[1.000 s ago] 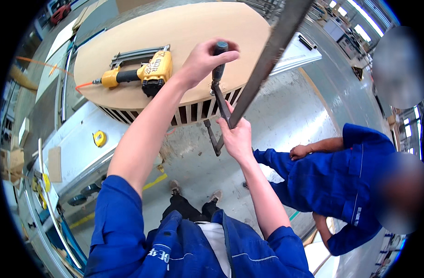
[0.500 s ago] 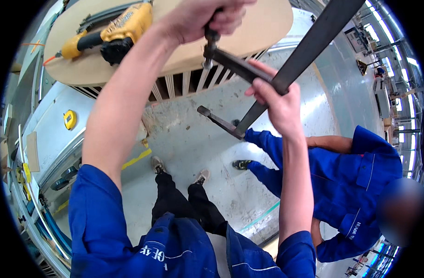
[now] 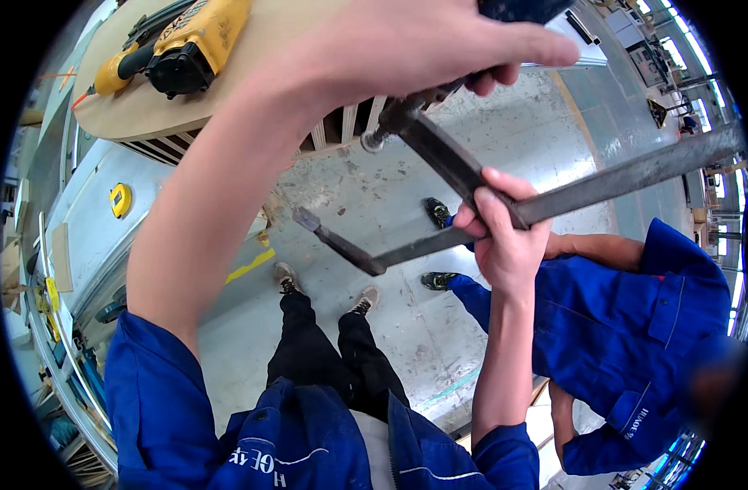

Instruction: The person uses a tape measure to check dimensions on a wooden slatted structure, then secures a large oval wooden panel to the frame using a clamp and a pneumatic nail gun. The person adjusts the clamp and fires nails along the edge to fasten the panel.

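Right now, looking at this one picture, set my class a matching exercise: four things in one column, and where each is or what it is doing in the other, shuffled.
Things:
1. left hand
2. right hand
3. yellow power tool
4. co-worker in blue

Places or states:
A. lies on the round wooden board
B. grips the clamp's dark handle at the top
C. bends low at the right
D. wraps round the clamp's steel bar

Pairs: 1-B, 2-D, 3-A, 4-C
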A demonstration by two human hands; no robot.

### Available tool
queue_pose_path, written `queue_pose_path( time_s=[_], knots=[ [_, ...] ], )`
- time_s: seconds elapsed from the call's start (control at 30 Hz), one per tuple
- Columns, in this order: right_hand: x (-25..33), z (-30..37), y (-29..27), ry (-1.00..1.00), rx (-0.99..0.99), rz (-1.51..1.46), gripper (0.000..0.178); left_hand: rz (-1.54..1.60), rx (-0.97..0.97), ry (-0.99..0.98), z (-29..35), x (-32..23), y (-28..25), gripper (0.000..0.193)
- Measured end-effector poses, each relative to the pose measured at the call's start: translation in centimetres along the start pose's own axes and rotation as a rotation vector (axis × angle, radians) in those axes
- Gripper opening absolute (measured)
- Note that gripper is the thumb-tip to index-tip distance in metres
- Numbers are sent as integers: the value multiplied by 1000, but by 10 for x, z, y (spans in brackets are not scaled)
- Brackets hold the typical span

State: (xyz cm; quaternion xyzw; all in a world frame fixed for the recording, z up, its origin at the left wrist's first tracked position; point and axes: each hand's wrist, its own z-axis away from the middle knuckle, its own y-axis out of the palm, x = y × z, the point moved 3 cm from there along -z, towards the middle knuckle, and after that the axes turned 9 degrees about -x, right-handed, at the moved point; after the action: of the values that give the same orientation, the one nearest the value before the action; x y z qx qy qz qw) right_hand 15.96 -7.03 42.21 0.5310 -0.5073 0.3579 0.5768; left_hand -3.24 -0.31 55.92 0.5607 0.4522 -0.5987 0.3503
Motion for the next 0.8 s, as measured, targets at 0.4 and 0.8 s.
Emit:
queue_pose_path(
  time_s=[0.4, 0.8],
  knots=[
    [-66, 109, -54, 308, 88, 22, 15, 199, -230, -13, 111, 202, 72, 51],
    [-164, 169, -90, 551, 98, 109, 11, -156, -243, -514, 257, 349, 136, 72]
  ],
)
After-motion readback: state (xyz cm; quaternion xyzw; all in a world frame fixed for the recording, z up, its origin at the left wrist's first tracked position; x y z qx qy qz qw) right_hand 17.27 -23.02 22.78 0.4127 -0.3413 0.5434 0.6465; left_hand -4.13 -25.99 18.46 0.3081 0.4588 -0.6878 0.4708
